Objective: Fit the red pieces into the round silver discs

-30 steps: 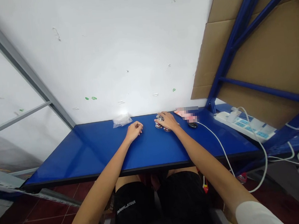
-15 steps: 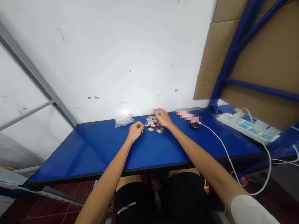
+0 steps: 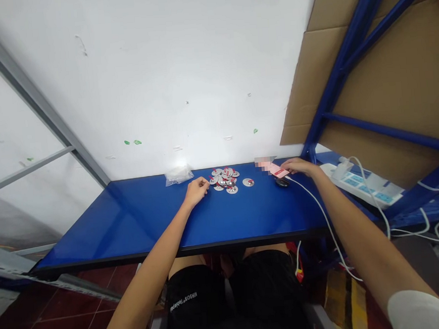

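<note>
A loose pile of round silvery discs with red marks point(image 3: 224, 179) lies on the blue table. My left hand point(image 3: 197, 190) rests just left of the pile, its fingers curled together; whatever they may hold is hidden. One disc point(image 3: 248, 182) sits apart, right of the pile. Farther right, a phone with a pinkish screen point(image 3: 280, 171), partly blurred out, is at the back of the table with a white cable at its lower end. The fingers of my right hand point(image 3: 297, 166) reach out and touch the phone's right side.
A clear plastic bag point(image 3: 178, 175) lies near the wall. Beside the phone is a small black round object point(image 3: 281, 182). The white cable point(image 3: 317, 205) drops over the front edge. At right stand a white power strip point(image 3: 361, 183), a blue frame point(image 3: 331, 84) and cardboard point(image 3: 391, 85).
My right hand has moved right from the disc pile to the phone. One disc now lies apart from the pile. My left hand has stayed beside the pile.
</note>
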The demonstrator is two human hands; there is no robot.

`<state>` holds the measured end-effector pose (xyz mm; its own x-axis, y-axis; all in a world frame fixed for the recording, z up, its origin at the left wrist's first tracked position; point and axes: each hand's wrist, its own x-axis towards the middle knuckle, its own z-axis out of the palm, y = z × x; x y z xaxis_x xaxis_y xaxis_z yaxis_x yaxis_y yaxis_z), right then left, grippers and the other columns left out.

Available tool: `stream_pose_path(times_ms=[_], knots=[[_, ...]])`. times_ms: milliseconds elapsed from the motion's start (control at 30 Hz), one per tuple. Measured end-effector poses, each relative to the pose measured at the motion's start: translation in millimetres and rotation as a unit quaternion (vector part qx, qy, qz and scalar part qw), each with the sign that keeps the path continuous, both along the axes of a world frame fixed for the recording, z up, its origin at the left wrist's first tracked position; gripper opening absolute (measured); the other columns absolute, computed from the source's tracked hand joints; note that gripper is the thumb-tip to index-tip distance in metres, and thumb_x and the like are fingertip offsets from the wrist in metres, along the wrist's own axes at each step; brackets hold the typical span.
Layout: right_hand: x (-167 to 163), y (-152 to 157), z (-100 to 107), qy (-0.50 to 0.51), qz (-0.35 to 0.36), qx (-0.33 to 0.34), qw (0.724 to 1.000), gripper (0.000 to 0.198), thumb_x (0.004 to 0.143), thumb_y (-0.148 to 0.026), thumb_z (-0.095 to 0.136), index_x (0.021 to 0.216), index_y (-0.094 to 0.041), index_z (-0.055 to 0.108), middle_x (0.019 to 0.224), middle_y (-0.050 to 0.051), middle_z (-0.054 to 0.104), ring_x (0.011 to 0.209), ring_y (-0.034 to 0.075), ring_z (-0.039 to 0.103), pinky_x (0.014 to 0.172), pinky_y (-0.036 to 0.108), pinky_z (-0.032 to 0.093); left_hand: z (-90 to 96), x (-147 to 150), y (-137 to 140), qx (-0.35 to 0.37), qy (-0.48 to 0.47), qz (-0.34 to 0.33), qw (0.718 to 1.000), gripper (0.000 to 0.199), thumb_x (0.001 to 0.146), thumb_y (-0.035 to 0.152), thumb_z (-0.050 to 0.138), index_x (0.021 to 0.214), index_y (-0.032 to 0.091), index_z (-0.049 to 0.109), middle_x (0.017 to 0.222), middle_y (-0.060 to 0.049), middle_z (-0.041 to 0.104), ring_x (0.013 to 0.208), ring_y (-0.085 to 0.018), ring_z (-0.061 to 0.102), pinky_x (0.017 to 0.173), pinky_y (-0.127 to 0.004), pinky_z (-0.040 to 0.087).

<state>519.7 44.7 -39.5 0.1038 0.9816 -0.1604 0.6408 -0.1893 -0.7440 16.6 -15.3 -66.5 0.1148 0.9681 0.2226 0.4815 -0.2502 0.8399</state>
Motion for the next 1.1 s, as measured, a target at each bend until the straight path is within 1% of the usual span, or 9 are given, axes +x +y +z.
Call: stream_pose_path(times_ms=[133,233,333,467,633,833,1100], knots=[[-1,2,-7,0.003,0.008,0.014,1.0,0.026,0.072,-0.038,0.085,0.089,-0.018,0.084,0.09,0.01,0.08,0.077,0.019,0.066,0.056,0.023,0.047,2.3,1,-3,0.0,-0.004,0.0,1.0,0.018,0.088,0.037,0.061,0.082,0.021,0.065,0.068,-0.001,0.069,0.052,-0.013,0.059,0.053,-0.025,0.045],[1,4,-9,0.003,0.016,0.018,1.0,0.031,0.067,-0.039,0.089,0.089,-0.018,0.084,0.088,0.009,0.08,0.077,0.02,0.066,0.055,0.023,0.045,2.0,0,-3,0.003,-0.006,-0.003,1.0,0.018,0.088,0.037,0.061,0.082,0.02,0.066,0.069,-0.001,0.069,0.054,-0.013,0.06,0.055,-0.024,0.045],[3,5,-11,0.009,0.008,0.014,1.0,0.035,0.064,-0.037,0.092,0.092,-0.017,0.083,0.086,0.008,0.079,0.075,0.018,0.065,0.056,0.024,0.045,0.5,0,-2,0.004,-0.006,-0.002,1.0,0.019,0.088,0.037,0.061,0.082,0.02,0.066,0.07,-0.001,0.069,0.055,-0.013,0.06,0.056,-0.024,0.045],[3,6,-10,0.005,0.001,0.001,1.0,0.031,0.066,-0.034,0.091,0.09,-0.018,0.082,0.085,0.007,0.079,0.074,0.018,0.064,0.058,0.025,0.045,-0.9,-1,-1,0.006,-0.005,-0.003,1.0,0.018,0.088,0.037,0.061,0.082,0.02,0.066,0.07,0.0,0.069,0.056,-0.013,0.061,0.056,-0.024,0.045],[0,4,-9,0.003,-0.001,0.0,1.0,0.03,0.068,-0.037,0.091,0.089,-0.018,0.082,0.085,0.007,0.079,0.076,0.019,0.065,0.06,0.026,0.046,-0.7,-1,-1,0.009,-0.002,-0.006,1.0,0.018,0.088,0.036,0.061,0.082,0.02,0.066,0.072,0.0,0.07,0.056,-0.013,0.061,0.057,-0.024,0.046],[3,5,-13,0.009,0.019,0.016,1.0,0.029,0.066,-0.037,0.088,0.087,-0.019,0.082,0.088,0.008,0.079,0.079,0.02,0.066,0.058,0.025,0.045,0.0,-1,-2,0.008,0.004,-0.005,1.0,0.018,0.088,0.036,0.061,0.083,0.02,0.066,0.073,-0.001,0.071,0.057,-0.013,0.062,0.059,-0.025,0.047],[3,6,-14,0.011,0.009,0.015,1.0,0.028,0.066,-0.035,0.087,0.089,-0.019,0.082,0.09,0.007,0.08,0.081,0.02,0.065,0.06,0.025,0.044,-2.7,-2,0,0.012,0.006,-0.004,1.0,0.018,0.088,0.037,0.061,0.083,0.021,0.067,0.074,-0.001,0.072,0.06,-0.014,0.063,0.06,-0.025,0.047]])
